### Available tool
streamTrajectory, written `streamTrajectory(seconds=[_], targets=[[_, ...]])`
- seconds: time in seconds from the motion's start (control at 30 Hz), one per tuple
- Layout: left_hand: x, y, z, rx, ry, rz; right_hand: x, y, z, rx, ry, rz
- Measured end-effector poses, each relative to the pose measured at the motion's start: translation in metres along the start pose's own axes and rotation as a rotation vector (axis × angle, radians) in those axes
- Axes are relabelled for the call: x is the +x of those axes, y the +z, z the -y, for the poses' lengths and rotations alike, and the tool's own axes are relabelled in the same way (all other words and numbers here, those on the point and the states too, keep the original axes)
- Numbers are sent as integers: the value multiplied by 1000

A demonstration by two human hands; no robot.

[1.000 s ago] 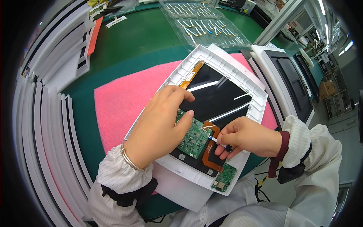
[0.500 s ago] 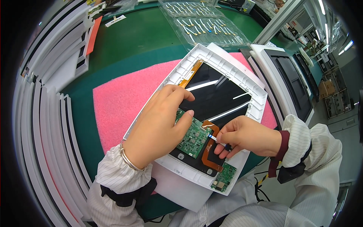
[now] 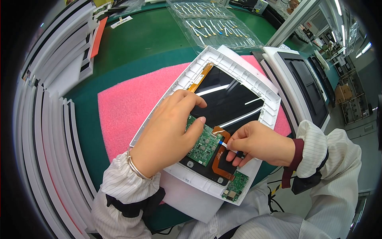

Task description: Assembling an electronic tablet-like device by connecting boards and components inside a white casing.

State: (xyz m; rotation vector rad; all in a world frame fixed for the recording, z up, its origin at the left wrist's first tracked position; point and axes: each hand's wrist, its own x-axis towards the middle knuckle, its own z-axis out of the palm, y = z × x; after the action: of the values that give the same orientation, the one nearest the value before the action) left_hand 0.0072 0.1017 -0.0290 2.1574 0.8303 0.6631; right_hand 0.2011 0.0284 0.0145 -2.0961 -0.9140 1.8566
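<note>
"If the larger green circuit board [image 3: 205, 147] marks the dial's centre, with twelve o'clock away from the worker, where is the cable?"

"At three o'clock: a short white ribbon cable [image 3: 223, 144], its blue end at the board's edge. From where I stand, I cannot tell whether that end is seated."

"What holds it?"

"The right hand [image 3: 262, 145], also at three, its grip closed, thumb and forefinger pinching the ribbon. The left hand [image 3: 169, 133], between nine and ten, has its grip parted: thumb tip over the board, forefinger over the black display panel [image 3: 230, 95]. Its remaining fingers are hidden from me."

"And around the board?"

"At four o'clock, a copper-coloured flex circuit [image 3: 217, 164], bent like a bracket; at five, a smaller green board [image 3: 237, 183]. The display panel extends toward one. A white housing [image 3: 271, 107] surrounds these parts, set askew over a pink mat [image 3: 127, 103] that shows at ten."

"Farther out?"

"At twelve, a clear tray [image 3: 232, 18] of white cables on the green bench [image 3: 139, 47]; at nine, a row of pale slabs [image 3: 51, 159]; at two, a dark-faced panel [image 3: 304, 87]."
</note>
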Motion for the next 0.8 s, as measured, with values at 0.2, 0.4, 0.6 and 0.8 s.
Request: streamTrajectory(seconds=[0.2,0.4,0.6,0.8], targets=[[0,0,-2,0,11,0,0,3,2,-18,-16,-19],[-1,0,-2,5,14,-3,0,6,3,-23,-27,-47],[0,1,-2,21,21,3,-1,10,3,-21,-36,-69],[-1,2,-2,27,47,-3,1,12,2,-34,-44,-102]])
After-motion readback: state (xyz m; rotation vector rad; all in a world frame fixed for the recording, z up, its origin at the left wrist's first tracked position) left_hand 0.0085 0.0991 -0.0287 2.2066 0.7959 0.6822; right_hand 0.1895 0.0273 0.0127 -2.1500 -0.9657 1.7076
